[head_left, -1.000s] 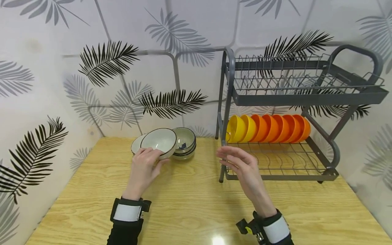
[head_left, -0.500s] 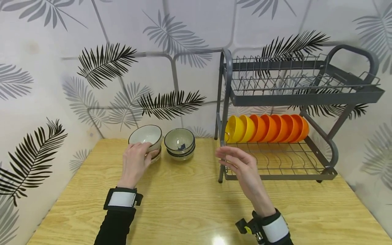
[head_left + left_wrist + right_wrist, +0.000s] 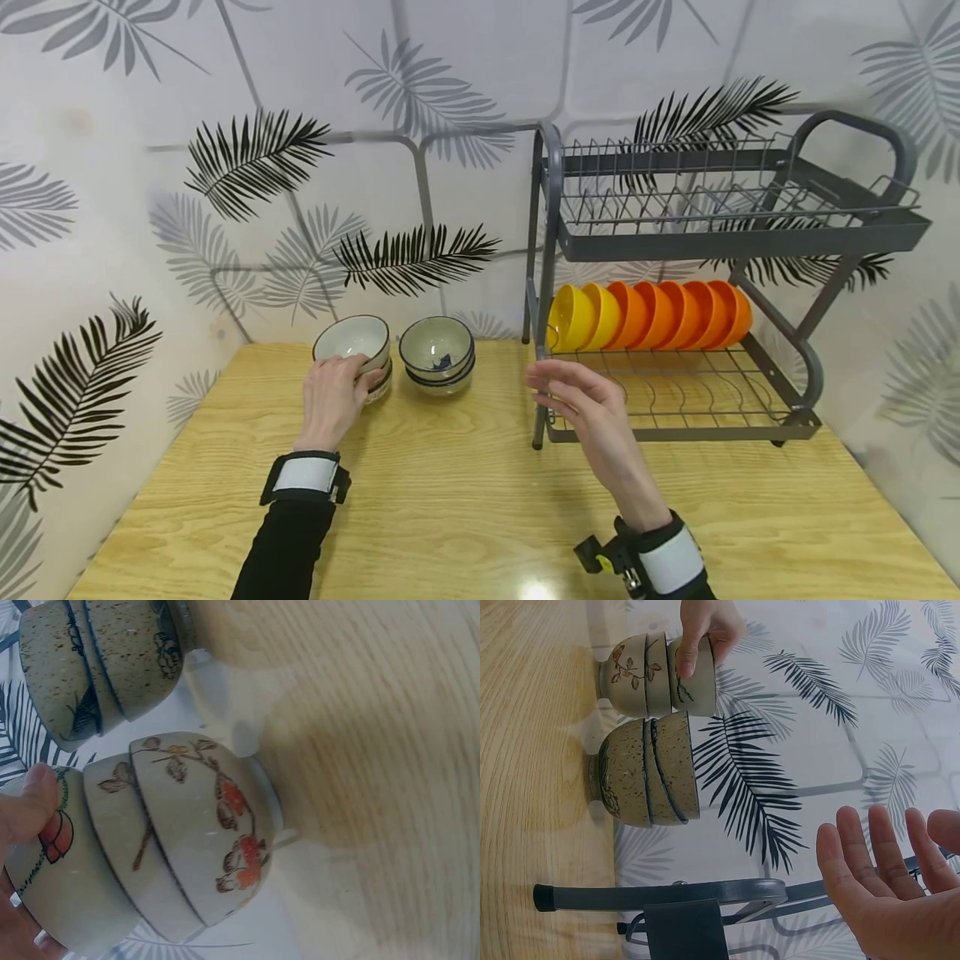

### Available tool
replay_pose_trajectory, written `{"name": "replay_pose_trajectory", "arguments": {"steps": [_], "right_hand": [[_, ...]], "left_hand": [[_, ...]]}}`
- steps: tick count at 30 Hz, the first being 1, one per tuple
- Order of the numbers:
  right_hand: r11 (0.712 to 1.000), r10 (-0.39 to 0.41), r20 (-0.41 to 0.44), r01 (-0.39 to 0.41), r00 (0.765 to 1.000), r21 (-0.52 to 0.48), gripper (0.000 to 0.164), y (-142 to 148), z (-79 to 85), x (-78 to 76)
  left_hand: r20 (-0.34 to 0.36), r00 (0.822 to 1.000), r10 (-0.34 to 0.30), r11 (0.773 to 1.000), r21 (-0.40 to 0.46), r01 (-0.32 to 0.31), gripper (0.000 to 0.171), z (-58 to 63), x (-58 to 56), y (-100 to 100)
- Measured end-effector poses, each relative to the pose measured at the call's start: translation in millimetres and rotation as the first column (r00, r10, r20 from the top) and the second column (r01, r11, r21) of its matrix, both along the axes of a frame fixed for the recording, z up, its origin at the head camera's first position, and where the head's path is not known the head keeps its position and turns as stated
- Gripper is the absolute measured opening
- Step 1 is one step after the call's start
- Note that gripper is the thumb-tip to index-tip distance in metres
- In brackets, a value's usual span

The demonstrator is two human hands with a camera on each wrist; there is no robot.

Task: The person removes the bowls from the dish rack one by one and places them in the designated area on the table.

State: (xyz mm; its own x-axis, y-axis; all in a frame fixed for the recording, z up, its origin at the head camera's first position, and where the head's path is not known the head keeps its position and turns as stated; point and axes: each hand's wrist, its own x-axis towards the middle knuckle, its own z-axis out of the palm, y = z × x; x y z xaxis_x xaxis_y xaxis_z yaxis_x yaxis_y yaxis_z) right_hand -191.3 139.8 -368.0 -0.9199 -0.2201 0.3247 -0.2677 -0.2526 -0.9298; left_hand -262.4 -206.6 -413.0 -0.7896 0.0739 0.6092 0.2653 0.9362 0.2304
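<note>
My left hand (image 3: pixel 330 404) pinches the near rim of a white bowl (image 3: pixel 351 335), thumb outside. In the left wrist view this bowl (image 3: pixel 86 881) has a red tulip on its side and sits in the top of two cream bowls (image 3: pixel 206 840) painted with branches and red blossoms. Just right of that stack, speckled grey-green bowls (image 3: pixel 437 343) with dark blue rims stand nested. My right hand (image 3: pixel 588 408) is in the air in front of the rack's left end, fingers apart and loosely bent, holding nothing; the right wrist view shows the same palm (image 3: pixel 896 907).
A grey two-tier dish rack (image 3: pixel 742 246) stands at the right. On its lower tier, yellow bowls (image 3: pixel 573 318) and orange bowls (image 3: pixel 675 315) lean in a row at the back. The wooden table (image 3: pixel 450 508) meets a leaf-patterned wall (image 3: pixel 465 200) behind.
My left hand has carried the white bowl left from in front of the speckled stack and lowered it onto the blossom bowls. My right hand has stayed in place.
</note>
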Motion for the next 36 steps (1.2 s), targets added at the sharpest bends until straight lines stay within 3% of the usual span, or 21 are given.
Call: {"name": "replay_pose_trajectory", "arguments": {"steps": [7,17,29,36], "right_hand": [[1.0,0.009,-0.002,-0.009,1.0,0.001,0.025,-1,0.9,1.2],[1.0,0.016,0.015,-0.016,1.0,0.009,0.028,-2,0.3,0.2],[1.0,0.02,0.008,-0.02,1.0,0.01,0.028,-2,-0.7,0.3],[1.0,0.016,0.002,-0.016,1.0,0.019,0.029,-2,-1.4,0.0]], "left_hand": [[0.063,0.998,0.025,1.0,0.009,-0.026,0.02,-5.3,-3.6,-2],[0.1,0.994,0.031,1.0,-0.007,-0.031,0.022,-17.9,-6.9,-8],[0.114,0.993,0.043,0.998,-0.043,-0.038,0.017,-14.7,-4.9,-3],[0.133,0.988,0.074,0.997,-0.042,-0.068,0.022,-15.7,-1.4,3]]}}
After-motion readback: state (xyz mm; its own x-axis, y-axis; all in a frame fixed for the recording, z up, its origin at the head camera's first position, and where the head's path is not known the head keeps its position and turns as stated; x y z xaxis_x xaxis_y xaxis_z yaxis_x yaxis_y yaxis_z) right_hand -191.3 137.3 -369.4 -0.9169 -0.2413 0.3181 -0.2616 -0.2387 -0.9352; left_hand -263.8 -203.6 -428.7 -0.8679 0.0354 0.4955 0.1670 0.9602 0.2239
